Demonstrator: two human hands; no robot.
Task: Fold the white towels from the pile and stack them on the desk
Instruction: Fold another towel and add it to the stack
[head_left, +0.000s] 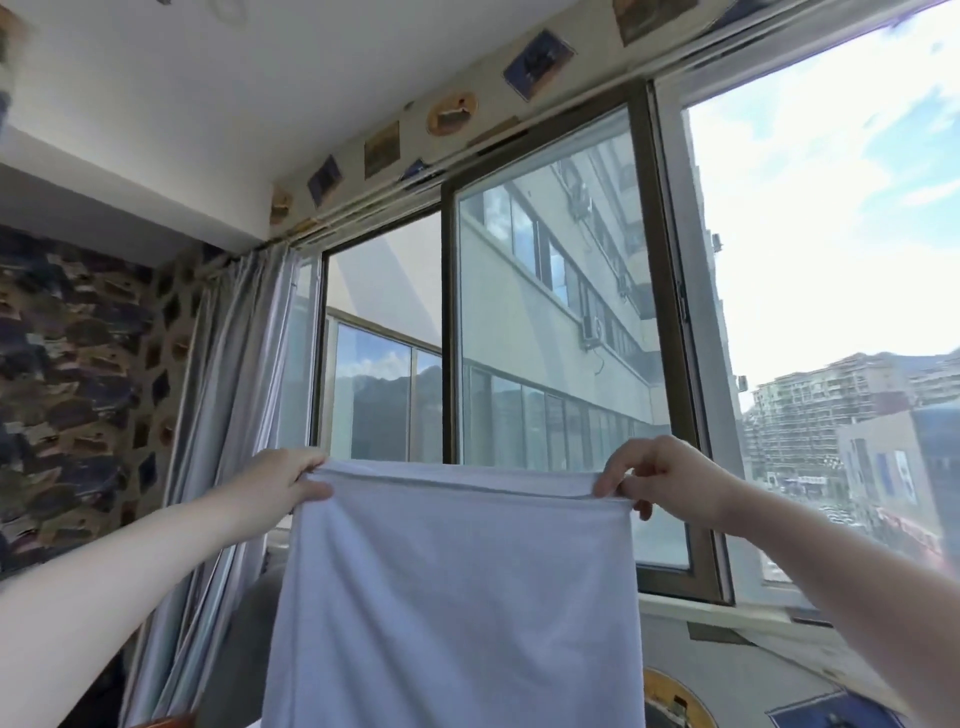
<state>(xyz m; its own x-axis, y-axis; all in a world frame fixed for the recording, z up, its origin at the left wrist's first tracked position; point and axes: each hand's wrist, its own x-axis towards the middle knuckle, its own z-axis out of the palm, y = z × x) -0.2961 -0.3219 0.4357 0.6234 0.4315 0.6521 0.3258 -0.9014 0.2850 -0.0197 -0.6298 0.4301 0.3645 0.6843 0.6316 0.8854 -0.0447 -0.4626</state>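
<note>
A white towel (457, 597) hangs spread out in front of me, held up in the air before the window. My left hand (283, 480) pinches its top left corner between thumb and fingers. My right hand (660, 478) pinches the top right corner the same way. The top edge is stretched nearly straight between the two hands, and the cloth falls past the bottom of the view. The pile and the desk are out of sight.
A large sliding window (545, 338) fills the wall ahead, with a grey curtain (228, 415) bunched at its left. The window sill (727, 618) runs along the lower right. Pictures cover the left wall (67, 389).
</note>
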